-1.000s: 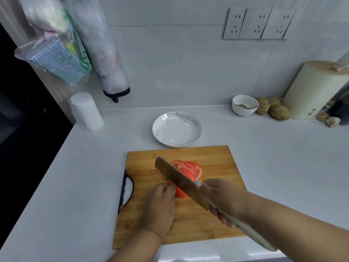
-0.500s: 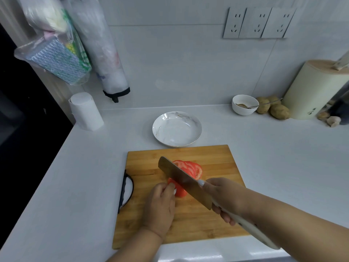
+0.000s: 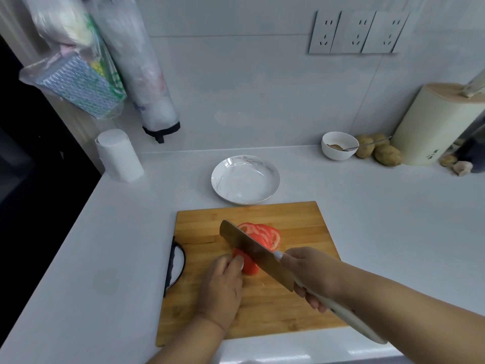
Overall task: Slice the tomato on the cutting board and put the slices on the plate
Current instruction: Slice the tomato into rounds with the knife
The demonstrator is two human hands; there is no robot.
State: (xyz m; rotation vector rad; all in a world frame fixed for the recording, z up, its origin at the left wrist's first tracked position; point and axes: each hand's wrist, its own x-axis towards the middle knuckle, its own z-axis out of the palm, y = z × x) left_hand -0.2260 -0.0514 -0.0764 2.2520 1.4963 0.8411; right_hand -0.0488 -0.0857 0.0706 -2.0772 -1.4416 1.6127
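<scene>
Head cam view, so we're looking down at the white table (image 3: 367, 232) first, then the wooden cutting board (image 3: 301, 224) sitting on it. Just beyond the board's far edge is the plate (image 3: 223, 185), nothing on it yet. We'd say we're mid-slicing: the right hand (image 3: 312, 274) is wrapped around the knife (image 3: 252, 248) handle, blade angled across the tomato (image 3: 249, 266). The left hand (image 3: 223, 282) has its fingers (image 3: 237, 261) curled onto the uncut chunk, pinning it to the board. A fan of cut slices (image 3: 265, 233) lies on the far side of the blade. Next move probably needs those fingertips tucked back before the blade drops, since they're right beside it. Then everything goes to the plate. Smaller stuff: a white bowl (image 3: 338, 153) by the wall holds some brownish powder and a spoon, potatoes (image 3: 385, 155) just beside it.
</scene>
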